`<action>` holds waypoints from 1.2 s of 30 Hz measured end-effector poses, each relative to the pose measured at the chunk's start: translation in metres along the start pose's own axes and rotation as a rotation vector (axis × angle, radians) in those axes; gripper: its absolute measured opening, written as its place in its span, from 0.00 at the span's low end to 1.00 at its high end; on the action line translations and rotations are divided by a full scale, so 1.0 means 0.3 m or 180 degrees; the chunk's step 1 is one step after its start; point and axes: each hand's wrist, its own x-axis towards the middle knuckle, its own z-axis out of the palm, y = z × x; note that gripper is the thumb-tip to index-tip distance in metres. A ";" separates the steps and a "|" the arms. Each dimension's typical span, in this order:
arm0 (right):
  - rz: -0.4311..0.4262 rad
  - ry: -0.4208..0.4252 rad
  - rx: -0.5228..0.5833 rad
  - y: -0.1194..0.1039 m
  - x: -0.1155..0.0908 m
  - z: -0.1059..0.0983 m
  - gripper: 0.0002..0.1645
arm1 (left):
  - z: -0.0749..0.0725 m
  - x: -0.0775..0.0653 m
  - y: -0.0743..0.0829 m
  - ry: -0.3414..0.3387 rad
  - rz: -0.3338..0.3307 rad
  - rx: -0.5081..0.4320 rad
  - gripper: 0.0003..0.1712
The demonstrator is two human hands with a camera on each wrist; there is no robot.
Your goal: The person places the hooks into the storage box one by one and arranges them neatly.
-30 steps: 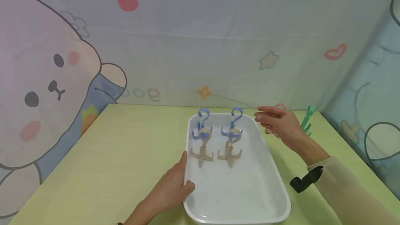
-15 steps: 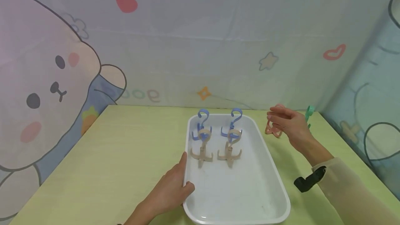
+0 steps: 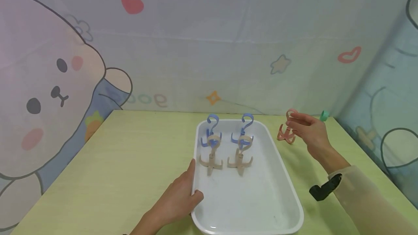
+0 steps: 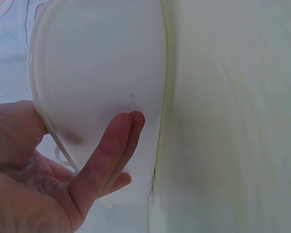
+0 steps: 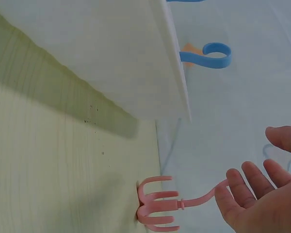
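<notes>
My left hand holds the left rim of a white plastic tray, thumb over the edge, fingers against the outer wall in the left wrist view. Two blue hook hangers stand at its far end, left one, right one. In front of them are two beige hook hangers, left one and right one. My right hand is beside the upper part of a pink hook hanger standing on the table. Its thumb is apart from its loosely bent fingers. Contact cannot be told.
A green hook hanger is mostly hidden behind my right hand. The yellow-green table meets a printed cloth backdrop at the back, with another cloth on the right.
My right hand has moved right, from beside the tray's far right corner to the pink hook hanger, now more visible. The green hook hanger has become more covered. My left hand stays.
</notes>
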 end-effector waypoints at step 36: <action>0.0393 0.0608 -0.0911 0.072 0.066 -0.035 0.44 | -0.002 0.001 -0.004 -0.0034 -0.0026 -0.0017 0.52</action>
